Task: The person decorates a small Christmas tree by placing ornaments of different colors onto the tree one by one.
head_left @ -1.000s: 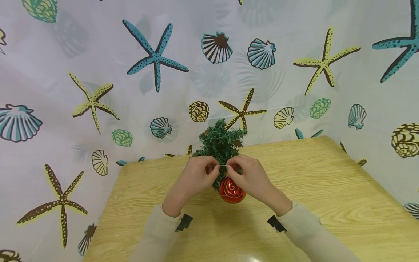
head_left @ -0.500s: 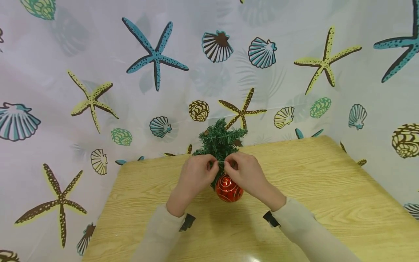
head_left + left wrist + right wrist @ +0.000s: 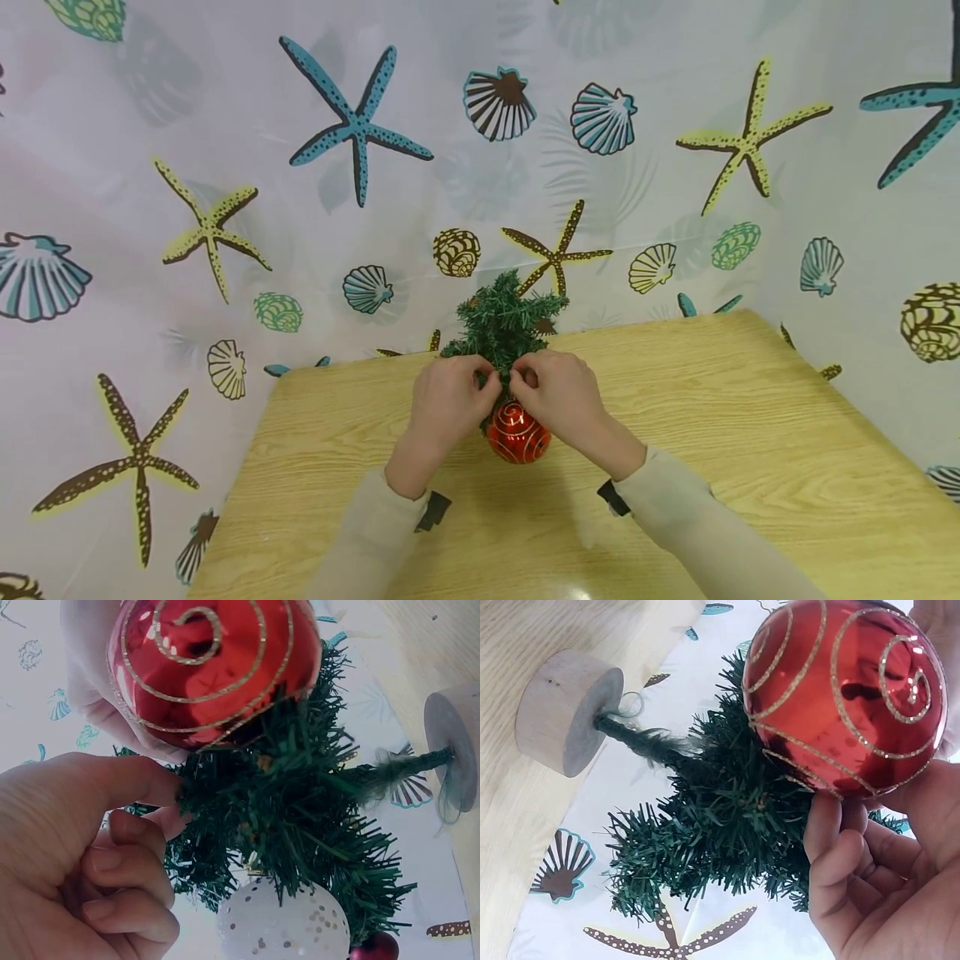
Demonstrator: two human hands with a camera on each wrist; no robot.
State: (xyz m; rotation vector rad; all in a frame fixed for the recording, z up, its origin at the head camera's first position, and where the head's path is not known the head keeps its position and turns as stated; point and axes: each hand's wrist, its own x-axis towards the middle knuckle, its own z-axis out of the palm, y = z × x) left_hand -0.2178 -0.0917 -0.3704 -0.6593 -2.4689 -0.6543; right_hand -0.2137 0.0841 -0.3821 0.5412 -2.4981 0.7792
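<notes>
A small green artificial Christmas tree (image 3: 501, 321) stands upright on the table. In front of it hangs a shiny red bauble (image 3: 519, 433) with gold glitter swirls. My left hand (image 3: 450, 400) and right hand (image 3: 558, 396) meet just above the bauble, fingertips close together at the branches. Each pinches the bauble's thin string between thumb and forefinger; the string itself is too fine to make out now. In the left wrist view, the left fingertips (image 3: 169, 787) touch the needles beneath the bauble. The right fingertips (image 3: 825, 817) are partly hidden by the bauble in the right wrist view.
The tree's trunk rises from a round wooden base (image 3: 562, 712). A white bauble with sequins (image 3: 285, 922) and a dark red bauble (image 3: 376, 949) hang on the tree. A shell-and-starfish curtain (image 3: 420, 200) stands behind the wooden table (image 3: 720, 417).
Both hands have drawn closer together, and the string that was stretched between them no longer shows. The red bauble has shifted slightly left and turned.
</notes>
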